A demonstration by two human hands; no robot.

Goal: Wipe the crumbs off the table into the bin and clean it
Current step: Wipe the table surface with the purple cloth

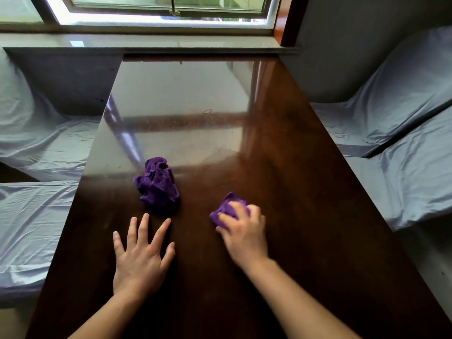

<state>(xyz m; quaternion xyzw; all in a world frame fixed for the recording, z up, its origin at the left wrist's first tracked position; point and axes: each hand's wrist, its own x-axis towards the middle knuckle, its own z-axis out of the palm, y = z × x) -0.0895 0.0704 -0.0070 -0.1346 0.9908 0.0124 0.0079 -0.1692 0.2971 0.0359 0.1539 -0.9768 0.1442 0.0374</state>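
Two purple rags on a glossy dark wood counter [281,148]

Right hand [244,231], lower centre-right, has its grip closed around a scrunched fuzzy rag [226,210]; left hand [140,255] lies flat, fingers spread wide, just below the crumpled loose rag [157,185]. Pale crumb [208,111] mid-frame. Grey-sheeted seats [391,133] either side, window [159,8] up top.

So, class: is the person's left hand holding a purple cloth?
No: the left hand lies flat with fingers spread on the wooden table, just short of the crumpled purple cloth, touching none.
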